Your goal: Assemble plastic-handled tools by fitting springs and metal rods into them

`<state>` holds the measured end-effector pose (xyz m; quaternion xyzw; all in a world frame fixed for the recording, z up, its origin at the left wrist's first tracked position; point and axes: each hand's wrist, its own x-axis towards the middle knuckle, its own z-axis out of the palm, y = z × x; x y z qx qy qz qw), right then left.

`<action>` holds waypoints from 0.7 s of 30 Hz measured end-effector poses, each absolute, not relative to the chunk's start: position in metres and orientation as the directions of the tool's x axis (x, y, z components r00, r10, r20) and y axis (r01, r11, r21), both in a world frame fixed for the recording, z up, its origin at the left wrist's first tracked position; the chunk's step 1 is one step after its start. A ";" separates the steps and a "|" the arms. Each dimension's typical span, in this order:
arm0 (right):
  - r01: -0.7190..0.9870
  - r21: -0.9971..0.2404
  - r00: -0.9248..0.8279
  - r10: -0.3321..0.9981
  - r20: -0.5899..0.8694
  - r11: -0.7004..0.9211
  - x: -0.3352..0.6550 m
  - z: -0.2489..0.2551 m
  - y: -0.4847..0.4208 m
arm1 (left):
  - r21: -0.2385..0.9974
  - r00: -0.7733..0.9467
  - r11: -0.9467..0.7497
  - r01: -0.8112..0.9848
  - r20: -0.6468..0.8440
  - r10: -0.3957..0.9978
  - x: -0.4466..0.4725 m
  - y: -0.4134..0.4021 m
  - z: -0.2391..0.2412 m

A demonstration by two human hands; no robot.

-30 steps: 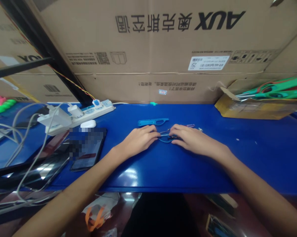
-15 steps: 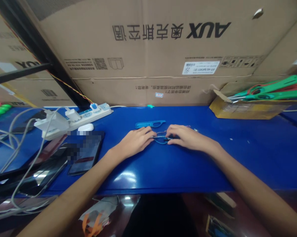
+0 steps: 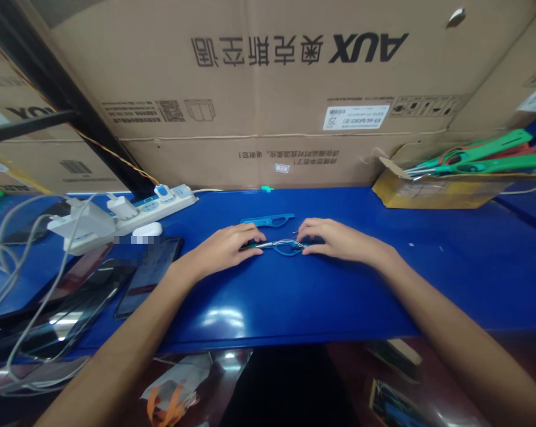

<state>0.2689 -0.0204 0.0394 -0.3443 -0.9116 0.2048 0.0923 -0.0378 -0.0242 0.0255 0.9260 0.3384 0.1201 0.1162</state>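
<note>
Between my hands lies an opened blue long-necked lighter [image 3: 287,249], low over the blue table, with a metal piece and thin wires showing along it. My left hand [image 3: 234,246] grips its left end, thumb on the near side and fingers on the far side. Around the right end curl the fingers and thumb of my right hand [image 3: 327,238], by a dark part that they half cover. Just beyond sits a loose blue lighter shell half [image 3: 270,220] with a looped trigger opening.
A cardboard box [image 3: 432,191] of green and red long lighters stands at the back right. To the left are a white power strip [image 3: 147,212] with chargers and cables, a white earbud case [image 3: 147,229] and a dark phone [image 3: 149,279]. A large carton [image 3: 259,83] walls the back.
My left hand has shifted left along the lighter, its fingers parting more and baring a metal piece. My right hand stays by the right end, its fingers slightly wider.
</note>
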 end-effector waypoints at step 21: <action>0.576 -0.492 -0.745 0.667 0.014 0.653 0.265 0.042 -0.022 | 0.241 0.712 -0.771 0.589 0.297 0.636 -0.018 -0.024 0.009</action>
